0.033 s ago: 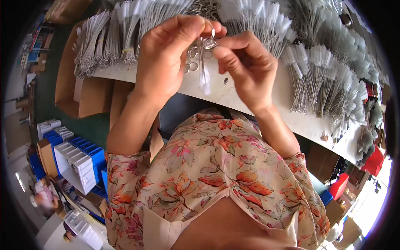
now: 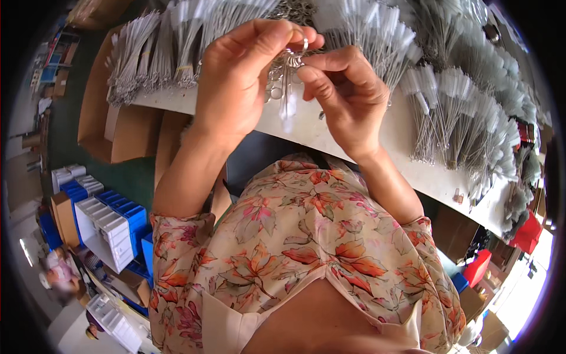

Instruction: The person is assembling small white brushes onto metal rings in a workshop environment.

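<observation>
Both hands' fingers [image 2: 306, 74] pinched a ring [image 2: 302, 46] of brushes [image 2: 288, 94] hanging bristle-down below them, above the bench [image 2: 407, 159].

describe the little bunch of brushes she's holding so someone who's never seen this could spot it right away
Start at the long white worktable strewn with bundles of thin wire-handled white bristle brushes. Above its near edge, the left hand and right hand pinch a small cluster of wire brushes on a metal ring. Unlike the bundles lying flat, it hangs in the air between the fingertips.
</observation>
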Demonstrator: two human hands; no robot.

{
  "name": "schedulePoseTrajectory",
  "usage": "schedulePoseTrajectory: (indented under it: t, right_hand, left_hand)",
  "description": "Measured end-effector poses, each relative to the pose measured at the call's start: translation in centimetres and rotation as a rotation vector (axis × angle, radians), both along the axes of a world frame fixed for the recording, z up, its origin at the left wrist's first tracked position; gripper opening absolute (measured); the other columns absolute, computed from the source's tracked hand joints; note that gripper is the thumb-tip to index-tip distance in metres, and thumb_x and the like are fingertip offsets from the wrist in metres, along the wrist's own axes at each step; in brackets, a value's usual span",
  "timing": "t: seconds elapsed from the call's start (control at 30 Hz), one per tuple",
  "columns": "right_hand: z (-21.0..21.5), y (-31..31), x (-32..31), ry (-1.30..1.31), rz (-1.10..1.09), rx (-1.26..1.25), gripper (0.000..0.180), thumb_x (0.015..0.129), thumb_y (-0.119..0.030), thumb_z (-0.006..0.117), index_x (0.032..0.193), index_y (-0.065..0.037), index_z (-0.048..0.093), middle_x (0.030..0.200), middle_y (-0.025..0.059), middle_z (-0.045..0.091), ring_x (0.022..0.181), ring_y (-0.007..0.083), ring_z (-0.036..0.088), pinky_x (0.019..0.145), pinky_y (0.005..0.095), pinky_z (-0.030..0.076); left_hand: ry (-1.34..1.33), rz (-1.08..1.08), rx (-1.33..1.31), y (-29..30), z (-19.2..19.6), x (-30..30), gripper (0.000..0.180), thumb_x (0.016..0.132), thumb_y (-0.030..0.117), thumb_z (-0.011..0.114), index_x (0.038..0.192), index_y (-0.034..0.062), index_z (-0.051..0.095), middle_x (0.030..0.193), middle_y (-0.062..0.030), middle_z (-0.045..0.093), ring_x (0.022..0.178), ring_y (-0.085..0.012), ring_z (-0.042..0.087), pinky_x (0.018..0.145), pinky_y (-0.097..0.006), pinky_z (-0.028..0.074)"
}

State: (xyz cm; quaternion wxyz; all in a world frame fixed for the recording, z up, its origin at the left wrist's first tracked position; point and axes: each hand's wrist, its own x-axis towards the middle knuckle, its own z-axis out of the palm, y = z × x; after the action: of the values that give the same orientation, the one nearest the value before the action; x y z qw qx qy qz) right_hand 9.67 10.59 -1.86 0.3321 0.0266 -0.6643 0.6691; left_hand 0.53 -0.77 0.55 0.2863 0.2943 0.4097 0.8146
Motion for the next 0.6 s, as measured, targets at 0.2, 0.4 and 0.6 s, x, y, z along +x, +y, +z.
schedulePoseTrajectory:
  t: [0.2,0.4,0.6]
  right_hand:
    - [-1.2,-2.5,-2.0,-0.141,0.058,-0.013,0.014,0.076,-0.005,0.069,0.088,0.0,0.062,0.084,0.0041,0.061,0.078,0.0114,0.06,0.071,0.0228,0.048]
    - [-4.5,-0.6,0.7,-0.414,0.085,0.085,0.01,0.08,-0.002,0.063,0.089,0.002,0.062,0.084,0.0033,0.063,0.082,0.0086,0.056,0.079,0.0221,0.043]
    - [-8.0,-1.3,2.2,-0.612,0.229,0.068,0.011,0.08,-0.002,0.063,0.09,0.004,0.061,0.083,0.0044,0.061,0.077,0.0087,0.055,0.074,0.0222,0.044]
  left_hand:
    - [0.129,0.363,-0.135,-3.2,1.4,0.0,0.02,0.09,0.017,0.052,0.092,-0.001,0.06,0.09,-0.0108,0.063,0.07,-0.0152,0.059,0.069,-0.028,0.048]
    - [0.443,0.258,-0.56,-13.5,5.3,-2.4,0.018,0.089,0.011,0.053,0.089,-0.0067,0.057,0.081,-0.0097,0.061,0.063,-0.0129,0.059,0.059,-0.023,0.049]
    - [0.561,0.123,-1.346,-19.7,-7.3,-2.7,0.012,0.084,0.012,0.055,0.08,0.0011,0.057,0.072,-0.0095,0.06,0.065,-0.0166,0.06,0.06,-0.031,0.048]
